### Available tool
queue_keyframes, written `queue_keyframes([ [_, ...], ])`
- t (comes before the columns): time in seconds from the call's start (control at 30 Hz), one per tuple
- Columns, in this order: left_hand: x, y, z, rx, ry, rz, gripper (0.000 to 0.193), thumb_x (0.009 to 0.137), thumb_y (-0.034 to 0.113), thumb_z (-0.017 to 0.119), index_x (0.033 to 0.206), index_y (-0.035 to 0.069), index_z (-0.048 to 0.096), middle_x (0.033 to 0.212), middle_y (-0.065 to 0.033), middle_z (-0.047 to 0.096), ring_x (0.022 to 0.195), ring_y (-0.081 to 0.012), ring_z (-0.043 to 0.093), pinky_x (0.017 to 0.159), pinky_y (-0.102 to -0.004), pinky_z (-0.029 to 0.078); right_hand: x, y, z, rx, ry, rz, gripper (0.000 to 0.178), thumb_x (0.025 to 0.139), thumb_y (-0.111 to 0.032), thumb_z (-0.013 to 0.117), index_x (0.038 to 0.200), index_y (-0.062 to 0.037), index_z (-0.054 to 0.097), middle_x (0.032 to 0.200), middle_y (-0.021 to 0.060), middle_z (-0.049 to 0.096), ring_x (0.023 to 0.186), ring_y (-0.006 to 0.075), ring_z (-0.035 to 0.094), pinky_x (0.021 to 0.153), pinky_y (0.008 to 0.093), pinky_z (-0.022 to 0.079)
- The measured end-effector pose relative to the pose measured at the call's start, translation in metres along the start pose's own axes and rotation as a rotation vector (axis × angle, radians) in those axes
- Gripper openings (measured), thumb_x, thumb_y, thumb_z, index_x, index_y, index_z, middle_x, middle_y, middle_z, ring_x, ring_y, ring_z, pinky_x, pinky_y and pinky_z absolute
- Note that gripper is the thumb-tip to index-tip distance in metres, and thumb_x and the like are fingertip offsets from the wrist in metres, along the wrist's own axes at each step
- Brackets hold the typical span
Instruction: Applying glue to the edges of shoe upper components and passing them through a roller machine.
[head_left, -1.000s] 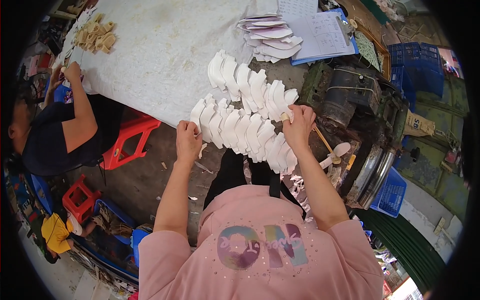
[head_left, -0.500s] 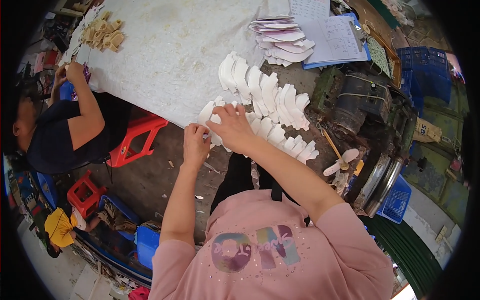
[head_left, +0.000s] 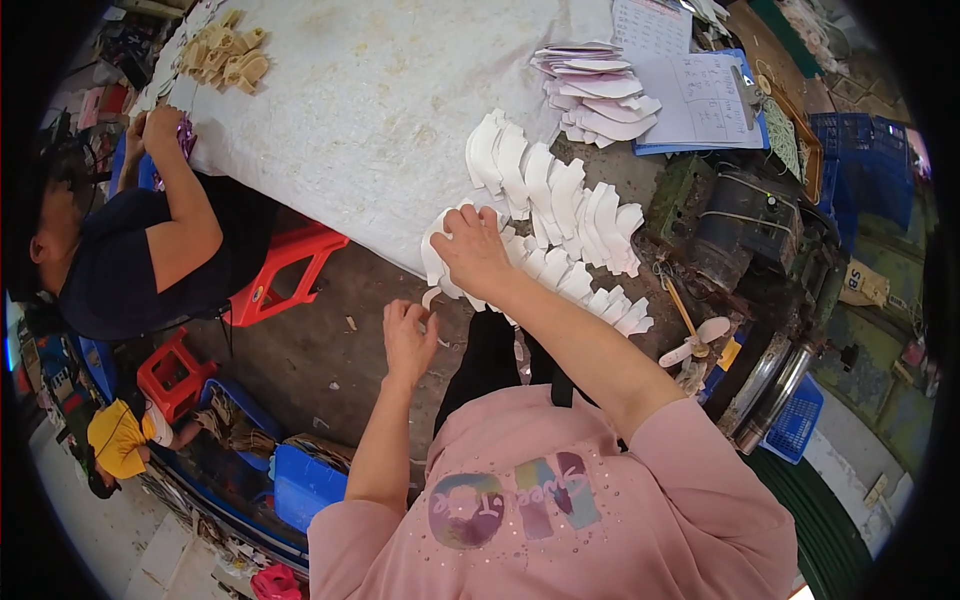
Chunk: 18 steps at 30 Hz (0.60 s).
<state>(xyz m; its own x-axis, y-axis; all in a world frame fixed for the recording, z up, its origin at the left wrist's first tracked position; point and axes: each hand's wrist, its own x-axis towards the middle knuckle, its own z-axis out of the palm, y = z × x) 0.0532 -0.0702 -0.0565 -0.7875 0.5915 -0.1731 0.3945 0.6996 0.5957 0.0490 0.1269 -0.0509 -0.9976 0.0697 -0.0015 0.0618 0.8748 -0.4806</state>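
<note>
White curved pieces (head_left: pixel 555 195) lie overlapped like shingles in two rows along the table's near right corner. My right hand (head_left: pixel 472 253) is over the left end of the nearer row (head_left: pixel 575 275), fingers bent onto a white curved piece (head_left: pixel 433 262); its fingertips partly hide the grip. Lower and to the left, my left hand (head_left: pixel 410 342) hovers off the table edge, fingers loosely curled and apart, with nothing visible in them. A small pale curved strip (head_left: pixel 430 297) shows just above its fingertips; whether they touch is unclear.
A white-covered table (head_left: pixel 340 110) carries a stack of pinkish-white pieces (head_left: pixel 600 95), a clipboard (head_left: pixel 700 100) and yellowish pieces (head_left: pixel 222 55). Dark machinery (head_left: pixel 740 210) stands at right. A co-worker (head_left: pixel 150 240) sits at left beside a red stool (head_left: pixel 290 270).
My left hand has dropped down and away from the right hand and the row. The right hand stays at the row's left end. The whole view has shifted slightly.
</note>
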Motion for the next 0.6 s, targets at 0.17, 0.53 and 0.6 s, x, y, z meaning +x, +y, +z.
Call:
queue_keyframes([
  [0.17, 0.026, 0.008, -0.023, -0.123, 0.149, -0.074, 0.013, 0.074, 0.004, 0.063, 0.085, 0.001, 0.056, 0.086, -0.0132, 0.052, 0.085, -0.0308, 0.051, 0.076, -0.0396, 0.041, -0.004, 0.015, -0.003, 0.075, 0.11, 0.081, 0.017, 0.066, -0.002, 0.057, 0.082, -0.007, 0.06, 0.088, 0.009, 0.05, 0.091, 0.0252, 0.047, 0.081, 0.0418, 0.031],
  [0.53, 0.221, 0.139, 0.003, -0.175, 0.082, 0.464, 0.05, 0.072, 0.005, 0.066, 0.119, 0.003, 0.05, 0.116, -0.0182, 0.05, 0.11, -0.0356, 0.047, 0.094, -0.0407, 0.039, -0.063, 0.103, -0.091, 0.213, 0.532, 0.499, 0.042, 0.06, 0.009, 0.053, 0.1, -0.0034, 0.057, 0.098, 0.0126, 0.048, 0.097, 0.0318, 0.046, 0.084, 0.0415, 0.037],
  [0.6, 0.261, 0.171, 0.021, -0.122, 0.065, 0.549, 0.058, 0.072, 0.014, 0.068, 0.125, 0.006, 0.045, 0.124, -0.0169, 0.047, 0.117, -0.0347, 0.043, 0.099, -0.0425, 0.034, -0.08, 0.112, -0.096, 0.257, 0.527, 0.574, 0.046, 0.06, 0.008, 0.052, 0.104, -0.0044, 0.057, 0.102, 0.0151, 0.047, 0.1, 0.0336, 0.046, 0.087, 0.042, 0.037],
])
